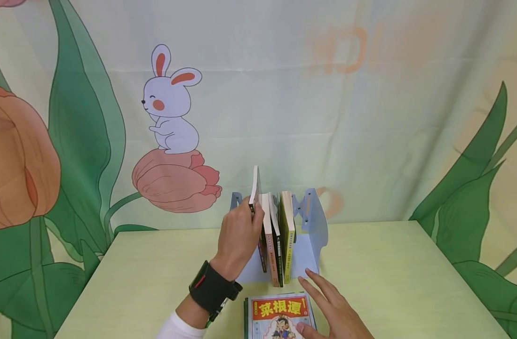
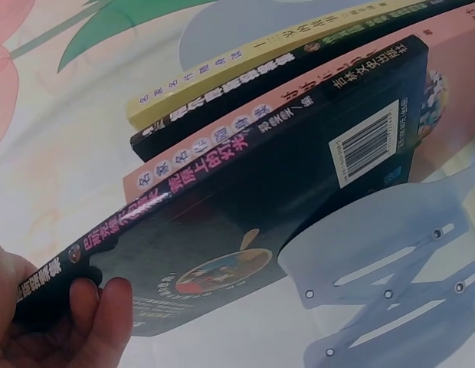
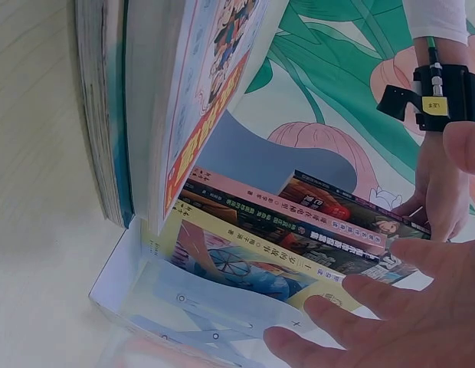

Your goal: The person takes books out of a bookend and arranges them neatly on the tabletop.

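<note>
My left hand (image 1: 238,238) grips a black book (image 2: 260,207) by its top end, with the fingertips on its back cover in the left wrist view. That book stands at the left of a short row in a light-blue book stand (image 1: 317,216). Beside it are a pink-spined book (image 1: 270,256), another black-spined book (image 3: 299,230) and a yellow-spined book (image 1: 290,249), leaning slightly. With fingers spread, my right hand (image 1: 336,308) is over the right side of a comic-style book (image 1: 279,306) with a red title band, lying in front of the stand.
More books (image 3: 107,115) lie together with the comic-style one in the right wrist view. The stand's right end plate (image 1: 319,214) rises at the right of the row. Behind the pale table (image 1: 389,263) hangs a curtain (image 1: 258,94) printed with a rabbit and tulips.
</note>
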`<state>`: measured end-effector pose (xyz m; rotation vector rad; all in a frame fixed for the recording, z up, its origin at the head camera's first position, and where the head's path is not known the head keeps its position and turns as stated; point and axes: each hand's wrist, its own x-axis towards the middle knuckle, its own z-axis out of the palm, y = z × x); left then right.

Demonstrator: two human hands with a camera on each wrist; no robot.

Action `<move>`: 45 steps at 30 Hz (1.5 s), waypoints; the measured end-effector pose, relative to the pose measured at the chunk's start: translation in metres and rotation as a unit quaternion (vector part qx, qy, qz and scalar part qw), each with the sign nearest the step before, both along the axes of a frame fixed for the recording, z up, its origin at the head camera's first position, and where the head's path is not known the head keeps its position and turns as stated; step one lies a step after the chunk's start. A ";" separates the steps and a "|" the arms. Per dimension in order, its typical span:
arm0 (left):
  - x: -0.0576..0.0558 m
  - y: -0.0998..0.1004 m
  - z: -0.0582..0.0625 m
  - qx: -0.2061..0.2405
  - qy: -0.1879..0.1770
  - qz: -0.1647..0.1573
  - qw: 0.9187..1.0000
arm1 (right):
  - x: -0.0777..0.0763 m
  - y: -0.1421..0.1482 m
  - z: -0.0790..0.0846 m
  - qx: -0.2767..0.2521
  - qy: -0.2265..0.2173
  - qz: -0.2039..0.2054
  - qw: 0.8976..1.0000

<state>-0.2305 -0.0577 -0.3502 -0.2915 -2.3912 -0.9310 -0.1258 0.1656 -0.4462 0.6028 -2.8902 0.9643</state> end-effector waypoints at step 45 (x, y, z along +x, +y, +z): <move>-0.009 -0.002 0.033 -0.007 0.060 0.002 0.998 | 0.002 0.003 0.006 0.006 -0.010 -0.006 1.000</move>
